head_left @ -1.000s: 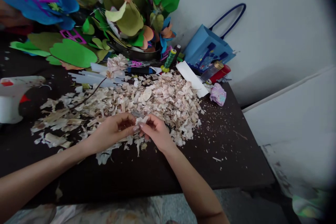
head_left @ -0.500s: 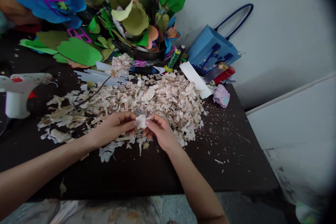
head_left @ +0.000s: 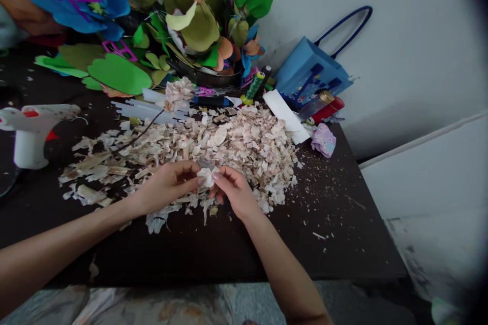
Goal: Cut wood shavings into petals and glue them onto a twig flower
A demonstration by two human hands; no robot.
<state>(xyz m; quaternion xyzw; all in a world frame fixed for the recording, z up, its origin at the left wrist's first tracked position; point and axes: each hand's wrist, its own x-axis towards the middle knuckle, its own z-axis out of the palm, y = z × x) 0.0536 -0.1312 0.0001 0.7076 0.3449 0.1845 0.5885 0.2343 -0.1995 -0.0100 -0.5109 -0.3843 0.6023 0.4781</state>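
Observation:
Both my hands work low over the table, just above the near edge of a heap of pale wood shavings (head_left: pixel 244 147). My left hand (head_left: pixel 165 188) and my right hand (head_left: pixel 236 193) pinch a curled pale wood shaving (head_left: pixel 206 177) between their fingertips. Loose shavings lie under both wrists. Beyond the heap, a flower made of shavings (head_left: pixel 179 94) sits on a thin dark stem, with clear glue sticks (head_left: pixel 141 111) beside it. A white hot glue gun (head_left: pixel 34 129) stands to the far left.
The dark table (head_left: pixel 213 254) is scattered with chips and meets a white wall at the back. Large foam leaves and flowers (head_left: pixel 120 73) pile up behind, with a green thread spool (head_left: pixel 254 85), a blue paper bag (head_left: pixel 310 71) and a crumpled pink cloth (head_left: pixel 324 140).
The whole scene has shifted slightly right in view. Both hands still pinch the shaving, which looks more tightly curled than a second ago.

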